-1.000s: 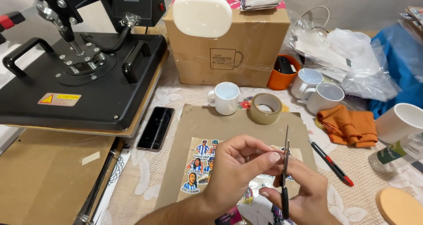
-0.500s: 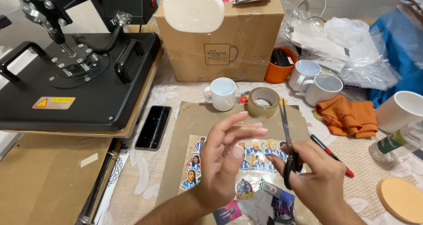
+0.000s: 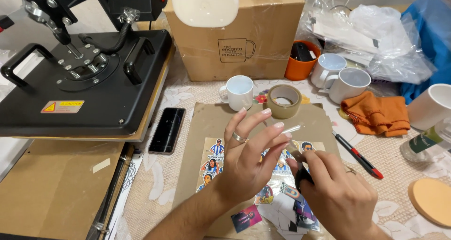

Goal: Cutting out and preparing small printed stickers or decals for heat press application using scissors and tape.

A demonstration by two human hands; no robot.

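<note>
From the head camera, both hands meet low over the brown paper sheet [image 3: 206,122] that lies on the worktop. The left hand [image 3: 249,160], a ring on one finger, has its fingers spread and raised, and a short strip of clear tape [image 3: 290,129] bridges from its fingertips towards the right hand [image 3: 336,193]. That right hand is curled shut around the black handles of the scissors [image 3: 302,172], which are mostly hidden beneath it, so the blades are hard to make out. Right under the hands lies the printed sheet of stickers [image 3: 213,162], with little figures in blue and white, and loose cut stickers [image 3: 246,217] rest nearer the camera. Just beyond the fingertips sits a roll of brown packing tape [image 3: 284,101], a white mug [image 3: 238,93] beside it. Left of the paper a black phone [image 3: 167,129] lies flat, next to the big black heat press [image 3: 89,80]. At the back stands a cardboard box [image 3: 235,38]; to its right are two more white mugs [image 3: 339,78], an orange cloth [image 3: 378,113], and a red-and-black pen [image 3: 358,148].
</note>
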